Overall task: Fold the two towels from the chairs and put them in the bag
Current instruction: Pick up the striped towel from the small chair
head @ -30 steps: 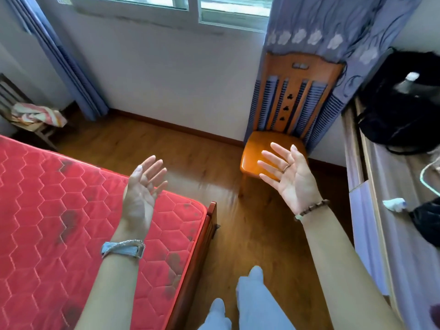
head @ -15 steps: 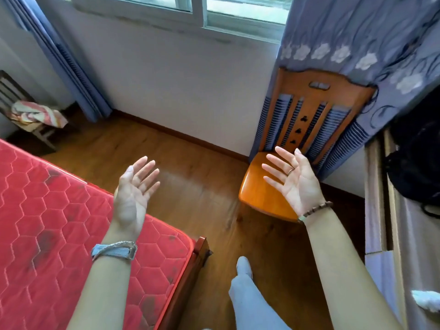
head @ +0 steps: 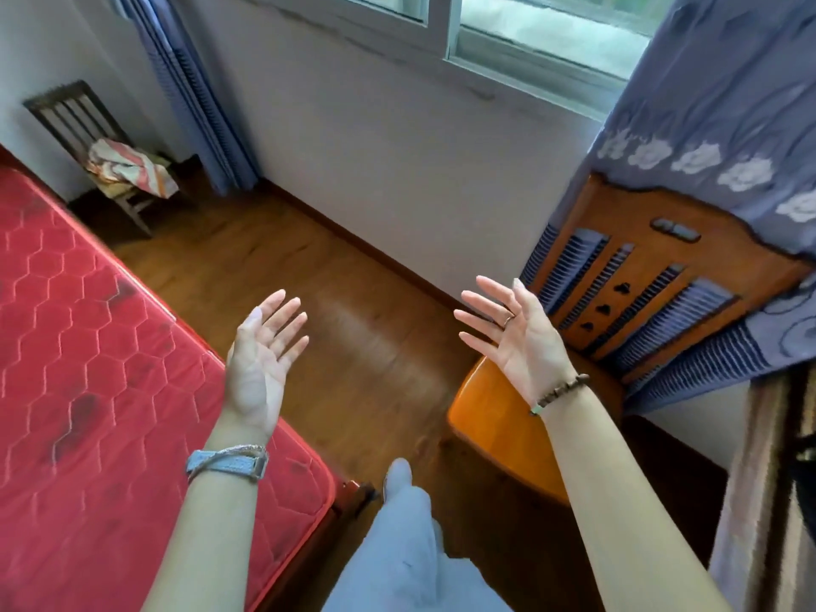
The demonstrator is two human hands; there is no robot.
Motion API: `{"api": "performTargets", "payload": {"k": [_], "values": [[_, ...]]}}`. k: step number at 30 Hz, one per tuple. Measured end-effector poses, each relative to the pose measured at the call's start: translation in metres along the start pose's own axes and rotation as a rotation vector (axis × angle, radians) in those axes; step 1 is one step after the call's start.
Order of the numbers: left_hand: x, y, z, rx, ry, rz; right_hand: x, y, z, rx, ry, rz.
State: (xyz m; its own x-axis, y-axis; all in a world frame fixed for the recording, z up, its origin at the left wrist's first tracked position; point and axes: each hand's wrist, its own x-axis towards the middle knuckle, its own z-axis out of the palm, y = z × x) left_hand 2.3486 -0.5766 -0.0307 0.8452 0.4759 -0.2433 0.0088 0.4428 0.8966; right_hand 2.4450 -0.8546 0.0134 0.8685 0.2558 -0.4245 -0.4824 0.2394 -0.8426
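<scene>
While both hands are raised with palms turned upward, neither has hold of anything. The left hand [head: 260,360] is spread wide above the edge of the red mattress [head: 88,346], fingers straight and slightly fanned, thumb set out to the side; a pale wristband [head: 227,461] sits on its wrist. The right hand [head: 516,342] is likewise spread, fingers straight and apart, with a ring [head: 508,320] on one finger and a bead bracelet [head: 561,390] at the wrist. In the head view it overlaps the near side of the orange chair [head: 640,276], without touching it. That chair stands by the wall below the window [head: 530,24], its slatted back partly draped by the blue curtain [head: 706,125]. One towel [head: 132,167], striped in pink, orange and cream, lies crumpled on the seat of a dark chair [head: 66,112] in the far left corner, well apart from both hands. Wooden floor [head: 353,324] lies between mattress and orange chair. A pale trouser leg [head: 406,545] shows at bottom centre
</scene>
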Motion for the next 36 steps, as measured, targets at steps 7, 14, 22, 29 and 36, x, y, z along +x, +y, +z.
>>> {"api": "performTargets", "payload": {"k": [7,14,22,29,36], "values": [[0.046,0.011,-0.001,-0.043,0.089,0.055,0.068,-0.018,0.044,-0.086,-0.120,0.043],[0.127,0.029,-0.017,-0.087,0.174,0.093,0.159,-0.038,0.110,-0.165,-0.200,0.078],[0.205,0.094,-0.048,-0.076,0.316,0.168,0.248,-0.066,0.220,-0.188,-0.372,0.121],[0.237,0.117,-0.069,-0.014,0.408,0.204,0.299,-0.060,0.286,-0.242,-0.506,0.168],[0.276,0.135,-0.089,-0.009,0.519,0.224,0.357,-0.057,0.351,-0.272,-0.611,0.216]]}}
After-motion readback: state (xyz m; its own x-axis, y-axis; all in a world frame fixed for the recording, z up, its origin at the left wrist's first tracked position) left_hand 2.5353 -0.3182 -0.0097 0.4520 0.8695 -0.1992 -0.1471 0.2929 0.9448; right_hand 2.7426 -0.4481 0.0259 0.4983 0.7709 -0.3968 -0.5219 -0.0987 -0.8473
